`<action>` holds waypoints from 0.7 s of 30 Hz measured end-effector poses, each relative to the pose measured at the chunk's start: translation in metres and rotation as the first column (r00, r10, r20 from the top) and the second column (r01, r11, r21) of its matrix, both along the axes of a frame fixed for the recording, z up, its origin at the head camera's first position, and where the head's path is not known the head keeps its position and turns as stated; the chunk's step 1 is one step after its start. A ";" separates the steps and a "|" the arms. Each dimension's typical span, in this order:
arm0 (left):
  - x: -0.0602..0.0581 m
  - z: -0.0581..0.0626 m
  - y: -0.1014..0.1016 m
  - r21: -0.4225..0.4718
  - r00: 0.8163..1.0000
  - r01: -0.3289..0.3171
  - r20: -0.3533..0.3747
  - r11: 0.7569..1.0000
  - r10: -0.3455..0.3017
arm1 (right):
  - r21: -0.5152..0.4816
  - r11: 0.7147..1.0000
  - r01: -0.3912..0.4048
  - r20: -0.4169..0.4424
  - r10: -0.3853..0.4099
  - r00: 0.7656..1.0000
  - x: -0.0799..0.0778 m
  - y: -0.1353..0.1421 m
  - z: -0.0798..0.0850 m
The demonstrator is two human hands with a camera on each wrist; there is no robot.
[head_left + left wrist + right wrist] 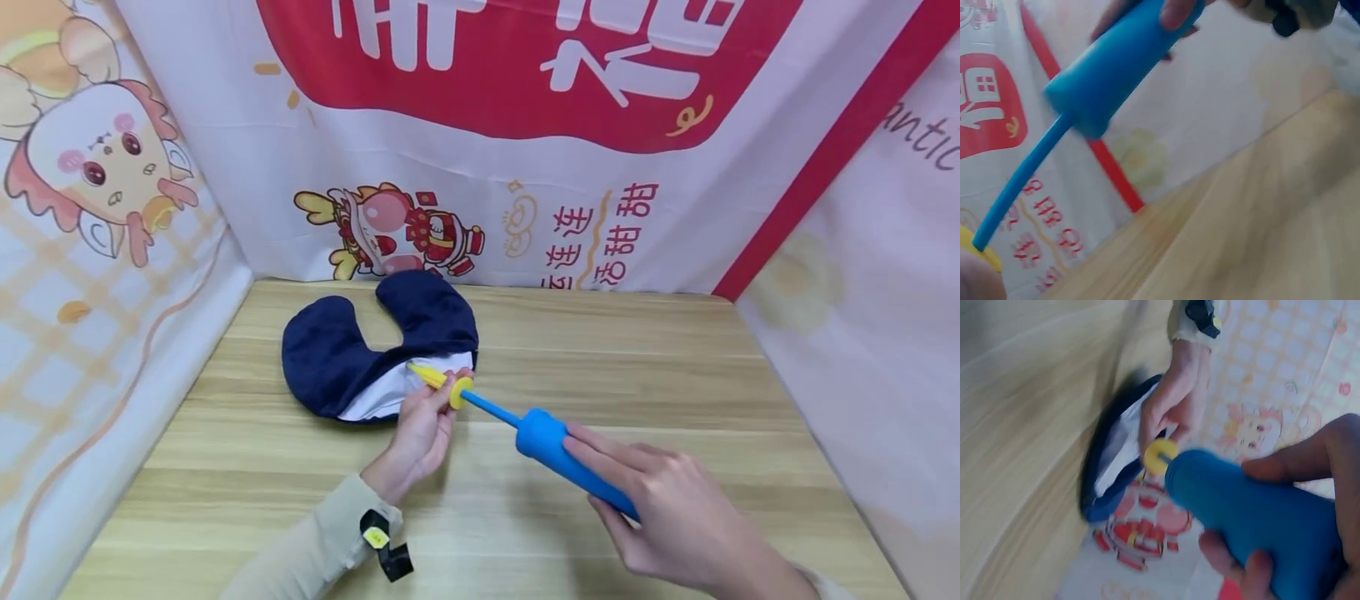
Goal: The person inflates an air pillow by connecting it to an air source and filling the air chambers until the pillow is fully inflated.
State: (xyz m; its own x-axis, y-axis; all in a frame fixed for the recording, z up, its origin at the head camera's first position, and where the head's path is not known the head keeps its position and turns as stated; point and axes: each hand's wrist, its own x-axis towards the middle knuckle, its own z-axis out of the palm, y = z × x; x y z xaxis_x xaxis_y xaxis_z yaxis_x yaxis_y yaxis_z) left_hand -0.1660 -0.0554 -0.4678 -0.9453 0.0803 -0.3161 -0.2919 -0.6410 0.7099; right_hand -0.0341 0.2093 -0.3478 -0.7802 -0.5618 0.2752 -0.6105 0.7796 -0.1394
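Observation:
A navy U-shaped neck pillow (322, 354) lies on the wooden table, its cover parted along the near side so that white material (375, 396) shows. My left hand (420, 433) pinches the yellow nozzle end (426, 374) of a hand air pump at that opening; whether the tip sits in a valve I cannot tell. From the yellow disc (1159, 456) a thin blue rod (1025, 178) runs to the pump's thick blue barrel (562, 450). Fingers and thumb of my right hand (678, 508) are wrapped round this barrel, holding it slanted toward the pillow.
Printed white cloth (465, 125) hangs behind the table (637, 358), and more cloth stands at the left (97, 333) and right (847, 275). A black strap with a yellow piece (377, 537) is around the left sleeve cuff.

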 end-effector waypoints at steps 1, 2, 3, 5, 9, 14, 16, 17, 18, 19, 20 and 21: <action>0.003 -0.001 0.001 -0.003 1.000 -0.005 0.003 1.000 0.005 | -0.005 1.000 -0.011 -0.012 0.011 1.000 -0.006 -0.007 -0.003; 0.007 -0.002 0.002 -0.006 1.000 -0.004 0.006 1.000 0.004 | -0.011 1.000 -0.019 -0.022 0.019 1.000 -0.013 -0.015 -0.007; 0.010 -0.003 0.004 -0.009 1.000 -0.003 0.011 1.000 0.003 | -0.020 0.999 -0.032 -0.045 0.031 0.999 -0.019 -0.021 -0.013; 0.016 -0.006 0.006 -0.021 1.000 0.010 0.001 1.000 -0.010 | -0.031 0.998 -0.059 -0.101 0.056 0.993 -0.029 -0.034 -0.026; 0.022 -0.011 0.011 -0.029 0.998 0.053 -0.022 0.998 -0.054 | -0.002 0.997 -0.082 -0.181 0.080 0.980 -0.037 -0.052 -0.051; 0.012 -0.011 0.004 -0.020 0.998 0.057 -0.029 0.998 -0.058 | -0.012 0.996 -0.084 -0.086 0.083 0.993 -0.030 -0.042 -0.052; 0.008 -0.010 0.000 -0.004 0.998 0.053 -0.018 0.999 -0.053 | -0.031 0.997 -0.077 -0.020 0.077 0.997 -0.023 -0.029 -0.043; 0.006 -0.009 -0.002 0.003 0.999 0.052 -0.010 0.999 -0.052 | -0.031 0.997 -0.071 0.009 0.072 0.997 -0.019 -0.022 -0.036; 0.004 -0.008 -0.004 0.010 0.999 0.050 -0.004 0.999 -0.050 | -0.030 0.997 -0.068 0.036 0.070 0.997 -0.014 -0.015 -0.029; 0.002 -0.007 -0.006 0.014 0.999 0.048 0.000 0.999 -0.048 | -0.028 0.998 -0.064 0.065 0.066 0.996 -0.010 -0.009 -0.022; 0.001 -0.006 -0.007 0.017 0.999 0.043 0.004 0.999 -0.043 | -0.022 0.998 -0.058 0.087 0.060 0.994 -0.006 -0.004 -0.015; 0.000 -0.005 -0.008 0.019 0.999 0.036 0.010 0.999 -0.036 | -0.012 0.998 -0.057 0.098 0.058 0.994 -0.002 0.001 -0.008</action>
State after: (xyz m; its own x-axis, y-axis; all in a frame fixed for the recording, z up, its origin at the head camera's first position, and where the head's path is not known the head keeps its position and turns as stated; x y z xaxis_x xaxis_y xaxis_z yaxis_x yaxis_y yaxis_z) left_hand -0.1656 -0.0633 -0.4732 -0.9385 0.1204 -0.3237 -0.3221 -0.6428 0.6950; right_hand -0.0364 0.2102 -0.3561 -0.7704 -0.6039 0.2045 -0.6371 0.7422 -0.2081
